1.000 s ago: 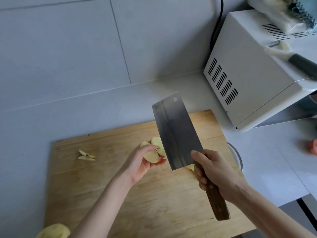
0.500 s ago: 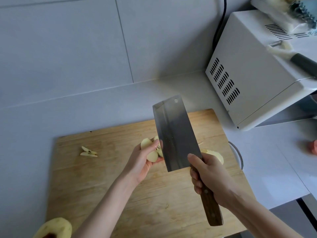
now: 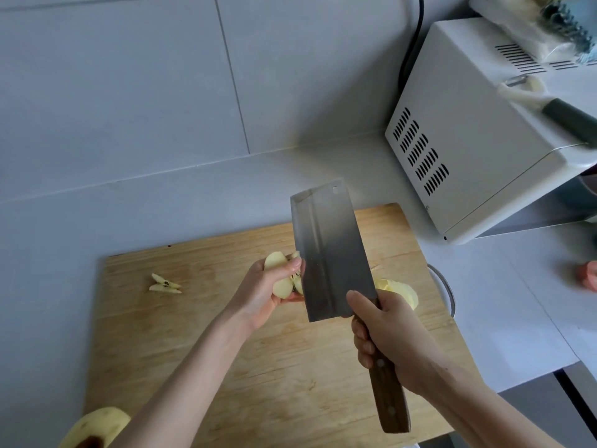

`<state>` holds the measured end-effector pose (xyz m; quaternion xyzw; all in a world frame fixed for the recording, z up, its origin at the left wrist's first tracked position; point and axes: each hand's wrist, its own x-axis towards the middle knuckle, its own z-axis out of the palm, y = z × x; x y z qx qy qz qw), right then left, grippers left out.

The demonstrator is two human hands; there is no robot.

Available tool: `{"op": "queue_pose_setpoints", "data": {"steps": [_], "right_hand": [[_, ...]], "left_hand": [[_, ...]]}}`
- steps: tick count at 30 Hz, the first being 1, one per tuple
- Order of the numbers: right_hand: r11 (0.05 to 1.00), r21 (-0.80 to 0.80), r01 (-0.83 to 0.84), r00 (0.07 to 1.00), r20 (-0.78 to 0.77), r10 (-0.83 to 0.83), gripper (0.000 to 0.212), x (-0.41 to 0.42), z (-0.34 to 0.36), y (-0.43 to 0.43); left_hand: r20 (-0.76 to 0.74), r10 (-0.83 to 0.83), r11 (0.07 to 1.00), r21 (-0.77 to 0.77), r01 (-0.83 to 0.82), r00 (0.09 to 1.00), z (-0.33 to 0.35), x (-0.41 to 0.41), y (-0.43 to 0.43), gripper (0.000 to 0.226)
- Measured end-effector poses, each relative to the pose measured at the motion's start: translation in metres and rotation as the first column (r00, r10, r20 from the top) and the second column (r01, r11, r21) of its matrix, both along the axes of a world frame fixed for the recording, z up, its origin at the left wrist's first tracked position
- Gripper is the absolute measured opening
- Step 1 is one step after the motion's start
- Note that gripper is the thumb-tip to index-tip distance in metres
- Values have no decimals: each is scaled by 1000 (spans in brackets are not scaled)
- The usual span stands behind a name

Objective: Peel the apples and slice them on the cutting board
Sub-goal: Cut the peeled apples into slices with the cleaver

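We see a wall of large, smooth grey tiles with thin seams, and below it a pale matte countertop. On the countertop lies a rectangular wooden cutting board, its grain running lengthwise and its face scored with fine cuts. To the right stands a white, boxy metal appliance with rows of slanted vent slots in its side. A black cable rises behind it, and a knife with a dark handle rests on top.

Over the board we find a broad rectangular steel cleaver, dull grey, with a small round hole near its far corner. The right hand grips its brown riveted wooden handle, fingers wrapped round it and thumb lying against the flat of the blade. The left hand is raised above the board and curls round a peeled apple piece, pale yellow, with dark seeds showing on its cut face. The cleaver's long edge touches that face.

A second peeled piece lies on the board behind the right hand, near a curved metal rim at the board's right edge. A peeled apple sits at the board's near left corner. Two thin core slivers lie together towards the board's left side
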<state>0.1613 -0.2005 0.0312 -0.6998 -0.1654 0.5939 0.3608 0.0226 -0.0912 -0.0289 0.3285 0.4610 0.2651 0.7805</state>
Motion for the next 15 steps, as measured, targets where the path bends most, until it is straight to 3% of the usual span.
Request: {"op": "queue_pose_setpoints", "data": {"steps": [4, 8, 12, 15], "right_hand": [[1000, 7, 6, 999, 33, -6, 19, -2, -1, 1], [1000, -9, 4, 1000, 31, -4, 19, 0, -1, 1], [999, -38, -21, 1000, 2, 21, 18, 5, 1, 2], [1000, -9, 5, 1000, 14, -5, 19, 1, 0, 2]], "left_hand": [[-51, 112, 994, 17, -111, 992, -5, 8, -9, 1], [-34, 39, 999, 14, -39, 999, -3, 6, -9, 2], [-112, -158, 986, 38, 163, 981, 4, 3, -3, 22], [-91, -84, 996, 20, 86, 992, 5, 9, -3, 9]]}}
